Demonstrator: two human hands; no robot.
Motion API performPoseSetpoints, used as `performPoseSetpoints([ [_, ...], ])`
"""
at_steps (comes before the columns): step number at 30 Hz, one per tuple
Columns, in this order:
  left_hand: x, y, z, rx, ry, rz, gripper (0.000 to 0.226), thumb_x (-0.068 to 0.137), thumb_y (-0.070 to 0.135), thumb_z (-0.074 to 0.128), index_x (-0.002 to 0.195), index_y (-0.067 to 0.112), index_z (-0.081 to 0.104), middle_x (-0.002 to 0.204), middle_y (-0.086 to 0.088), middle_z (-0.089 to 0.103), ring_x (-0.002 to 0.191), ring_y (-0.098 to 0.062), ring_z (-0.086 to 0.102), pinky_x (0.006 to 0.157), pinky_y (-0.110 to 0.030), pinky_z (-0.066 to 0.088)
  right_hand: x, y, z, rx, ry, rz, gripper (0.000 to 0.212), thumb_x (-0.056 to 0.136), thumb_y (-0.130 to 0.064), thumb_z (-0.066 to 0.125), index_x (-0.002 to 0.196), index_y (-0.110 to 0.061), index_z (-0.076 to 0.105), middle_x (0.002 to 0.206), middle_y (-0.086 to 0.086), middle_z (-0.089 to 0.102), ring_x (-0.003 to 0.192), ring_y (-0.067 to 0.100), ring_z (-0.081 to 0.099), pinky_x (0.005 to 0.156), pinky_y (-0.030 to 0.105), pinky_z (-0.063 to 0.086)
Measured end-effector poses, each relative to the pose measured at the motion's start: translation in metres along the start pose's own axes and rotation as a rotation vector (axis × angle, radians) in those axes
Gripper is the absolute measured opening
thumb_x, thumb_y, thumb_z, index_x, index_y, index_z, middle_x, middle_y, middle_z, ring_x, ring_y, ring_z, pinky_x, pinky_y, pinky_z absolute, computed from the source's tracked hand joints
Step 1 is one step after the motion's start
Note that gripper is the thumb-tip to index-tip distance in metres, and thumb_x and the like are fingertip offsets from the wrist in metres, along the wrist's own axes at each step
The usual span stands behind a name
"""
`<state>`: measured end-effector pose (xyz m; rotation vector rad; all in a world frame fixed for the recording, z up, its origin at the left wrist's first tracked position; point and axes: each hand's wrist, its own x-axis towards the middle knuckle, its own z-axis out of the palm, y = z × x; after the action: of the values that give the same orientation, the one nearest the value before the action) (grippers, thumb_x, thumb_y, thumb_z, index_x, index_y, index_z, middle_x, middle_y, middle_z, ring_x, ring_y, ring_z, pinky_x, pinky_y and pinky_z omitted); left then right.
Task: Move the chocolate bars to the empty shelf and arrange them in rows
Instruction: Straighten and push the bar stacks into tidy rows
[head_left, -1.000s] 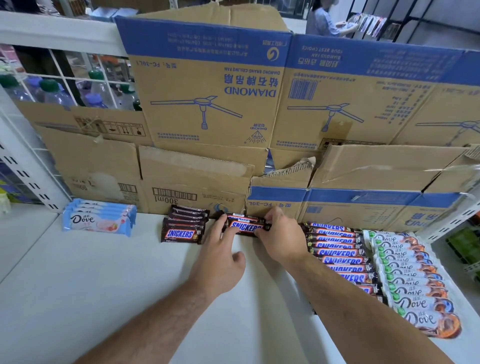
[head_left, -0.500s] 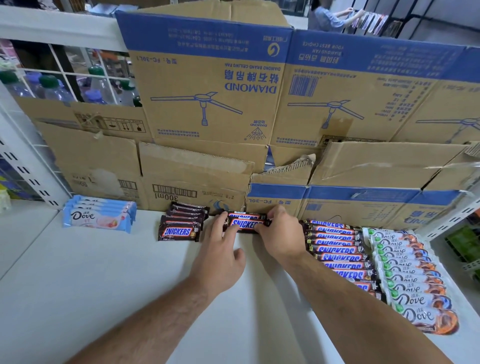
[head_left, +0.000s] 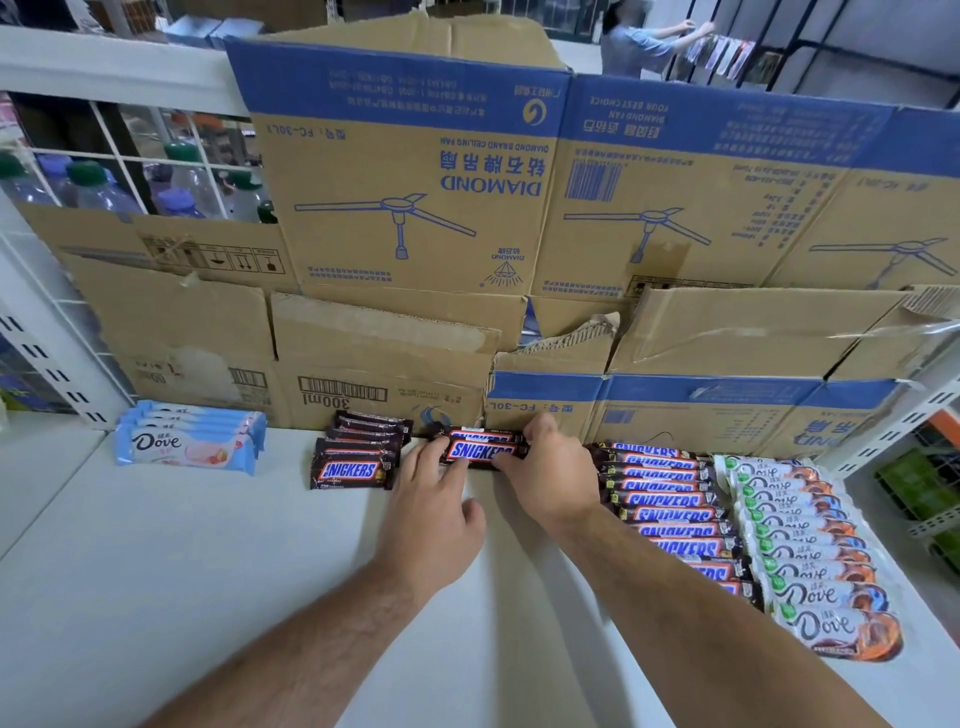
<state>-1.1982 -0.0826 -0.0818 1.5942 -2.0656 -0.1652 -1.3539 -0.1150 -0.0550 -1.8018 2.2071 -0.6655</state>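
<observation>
Head cam: you're at the white shelf (head_left: 156, 597), w/ both hands on a small pile of Snickers bars (head_left: 480, 451) at the back, right up against the cardboard boxes (head_left: 405, 218). Your left hand (head_left: 434, 512) lies mostly flat, fingers stretched out & touching the left end of the top bar. Your right hand (head_left: 550, 475) curls over the right end, fingers bent round it; can't tell how hard it grips.

Step in hand, I think: starting a new row of Snickers, pushing these bars straight so they sit neat. It looks like the middle of the job. On the right there's a long Snickers row (head_left: 670, 514) & next to it a long Dove row (head_left: 810, 551), both done. On the left sit a short dark Snickers row (head_left: 356, 457) & a pale blue Dove pile (head_left: 187, 441), well apart from each other.

Next move, my guess: square the pile w/ both hands so it lines up w/ the rows beside it, then let go & fetch more bars. Keep the gap to the long Snickers row even, so bars don't bump it.
</observation>
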Motion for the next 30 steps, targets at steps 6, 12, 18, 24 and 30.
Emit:
performPoseSetpoints([
  [6,-0.001,-0.001,0.0,0.043,0.004,0.019,0.042,0.069,0.023,0.057,0.109,0.013,0.065,0.126,-0.005,0.054,0.117,-0.028,0.047,0.099,-0.043,0.045,-0.001,-0.003,0.0,-0.028,0.006,-0.01,0.041,0.08,-0.049,0.069,0.093,-0.024,0.039,0.087,0.001,0.067,0.077,0.027,0.064,0.066,0.034,0.05],
  [12,-0.001,0.001,-0.001,0.06,-0.023,-0.006,0.043,0.071,0.027,0.056,0.111,0.015,0.066,0.126,-0.004,0.055,0.115,-0.026,0.049,0.097,-0.042,0.046,-0.002,-0.004,0.0,-0.034,0.014,-0.032,0.039,0.08,-0.044,0.07,0.091,-0.021,0.04,0.082,-0.001,0.059,0.074,0.026,0.062,0.063,0.033,0.047],
  [18,-0.002,0.001,-0.004,0.066,-0.058,-0.023,0.047,0.075,0.031,0.054,0.118,0.015,0.063,0.129,-0.004,0.053,0.119,-0.025,0.047,0.1,-0.041,0.042,-0.004,-0.008,0.001,-0.067,0.016,-0.048,0.038,0.082,-0.042,0.069,0.09,-0.022,0.039,0.083,-0.002,0.057,0.068,0.022,0.055,0.063,0.032,0.047],
  [24,-0.001,0.002,-0.008,0.034,-0.032,0.002,0.041,0.069,0.027,0.061,0.109,0.016,0.065,0.122,-0.005,0.056,0.11,-0.029,0.05,0.094,-0.044,0.045,-0.013,-0.011,-0.006,-0.13,0.0,-0.056,0.035,0.083,-0.037,0.066,0.095,-0.02,0.038,0.1,0.005,0.056,0.084,0.031,0.064,0.063,0.034,0.046],
  [30,-0.01,0.001,-0.008,-0.07,-0.025,0.203,0.034,0.068,0.024,0.065,0.101,0.016,0.069,0.109,0.002,0.062,0.105,-0.024,0.051,0.085,-0.04,0.049,-0.047,0.011,-0.03,-0.239,-0.03,-0.218,0.037,0.077,-0.038,0.065,0.108,-0.018,0.062,0.107,0.002,0.061,0.103,0.024,0.054,0.082,0.034,0.046],
])
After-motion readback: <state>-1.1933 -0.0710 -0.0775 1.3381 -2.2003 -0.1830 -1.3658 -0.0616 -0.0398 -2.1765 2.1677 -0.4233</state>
